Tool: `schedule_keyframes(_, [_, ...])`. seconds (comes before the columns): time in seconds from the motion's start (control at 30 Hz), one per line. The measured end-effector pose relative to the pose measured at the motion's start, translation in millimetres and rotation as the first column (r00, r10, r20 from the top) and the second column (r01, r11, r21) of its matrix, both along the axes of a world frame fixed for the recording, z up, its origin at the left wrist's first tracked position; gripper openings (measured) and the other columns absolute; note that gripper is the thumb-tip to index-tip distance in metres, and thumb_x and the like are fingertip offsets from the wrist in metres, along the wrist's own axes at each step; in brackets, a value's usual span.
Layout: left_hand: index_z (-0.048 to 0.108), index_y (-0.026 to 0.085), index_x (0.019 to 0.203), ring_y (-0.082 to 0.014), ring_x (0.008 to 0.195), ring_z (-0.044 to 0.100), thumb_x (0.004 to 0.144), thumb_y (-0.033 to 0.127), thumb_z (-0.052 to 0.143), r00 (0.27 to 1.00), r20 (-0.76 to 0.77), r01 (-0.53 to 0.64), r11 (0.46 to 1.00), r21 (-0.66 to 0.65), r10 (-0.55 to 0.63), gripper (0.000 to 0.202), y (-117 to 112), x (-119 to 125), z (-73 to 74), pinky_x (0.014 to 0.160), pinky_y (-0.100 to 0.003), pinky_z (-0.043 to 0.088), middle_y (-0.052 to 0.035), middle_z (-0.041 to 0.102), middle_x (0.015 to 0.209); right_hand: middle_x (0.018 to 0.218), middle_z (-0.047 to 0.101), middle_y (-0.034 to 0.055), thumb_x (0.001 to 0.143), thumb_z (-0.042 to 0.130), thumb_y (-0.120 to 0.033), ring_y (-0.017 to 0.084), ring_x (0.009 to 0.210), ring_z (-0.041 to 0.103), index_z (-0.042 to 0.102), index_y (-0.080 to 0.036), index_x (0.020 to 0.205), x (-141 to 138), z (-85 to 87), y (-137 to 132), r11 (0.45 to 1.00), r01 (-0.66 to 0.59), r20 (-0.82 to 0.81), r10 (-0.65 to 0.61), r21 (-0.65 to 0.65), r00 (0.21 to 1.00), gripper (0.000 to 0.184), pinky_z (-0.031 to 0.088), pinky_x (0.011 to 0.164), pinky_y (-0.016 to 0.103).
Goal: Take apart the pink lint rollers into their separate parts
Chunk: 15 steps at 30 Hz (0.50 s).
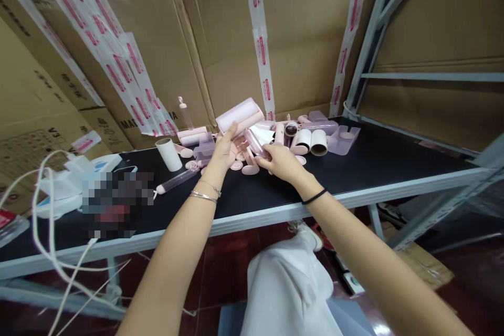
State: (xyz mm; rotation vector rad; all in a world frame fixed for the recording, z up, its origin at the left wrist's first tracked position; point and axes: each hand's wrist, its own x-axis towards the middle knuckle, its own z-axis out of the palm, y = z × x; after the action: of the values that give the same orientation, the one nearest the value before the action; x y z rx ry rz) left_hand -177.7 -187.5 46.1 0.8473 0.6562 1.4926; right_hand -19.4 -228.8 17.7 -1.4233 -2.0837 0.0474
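My left hand (226, 149) is closed round a pink lint roller (239, 115) with a wide white roll, raised over the pile. Lower and to the right, my right hand (281, 160) grips a clear pinkish tube-shaped cover (255, 143), its fingers wrapped near the lower end. Between the hands lie several pink plastic parts (250, 163), some round and flat. A slim clear tube with a pink cap (177, 181) rests left of my left hand. Right of my right hand are white paper rolls (318, 143) and a translucent lilac cover (343, 140).
A white roll (169, 155) stands on the black shelf (394, 163). At left are a white power strip (59, 202), trailing white cables (51, 231) and a blurred-out object (118, 202). Taped cardboard (224, 37) walls the back; a grey metal post (370, 37) rises at right.
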Motion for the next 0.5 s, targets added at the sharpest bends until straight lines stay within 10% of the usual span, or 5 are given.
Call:
schedule_keyframes(0.2, [0.059, 0.017, 0.094, -0.012, 0.065, 0.065, 0.072, 0.031, 0.077, 0.978, 0.155, -0.138, 0.99, -0.029, 0.14, 0.032, 2, -15, 10.3, 0.067, -0.025, 0.053, -0.0015, 0.067, 0.076, 0.089, 0.071, 0.0074, 0.087, 0.052, -0.039, 0.023, 0.088, 0.063, 0.066, -0.02, 0.102, -3, 28.0, 20, 0.988, 0.051, 0.019, -0.054, 0.146, 0.998, 0.028, 0.039, 0.07, 0.029])
schedule_keyframes(0.5, [0.057, 0.021, 0.092, -0.0063, 0.063, 0.059, 0.083, 0.04, 0.062, 0.875, 0.311, -0.33, 0.927, -0.177, 0.371, 0.022, 14, -44, 11.4, 0.065, -0.019, 0.049, 0.0019, 0.06, 0.075, 0.105, 0.069, 0.0132, 0.09, 0.047, -0.035, 0.026, 0.092, 0.063, 0.059, -0.016, 0.118, 21, 3.0, 34, 0.962, 0.199, -0.202, -0.161, 0.188, 0.966, 0.036, 0.044, 0.076, 0.034])
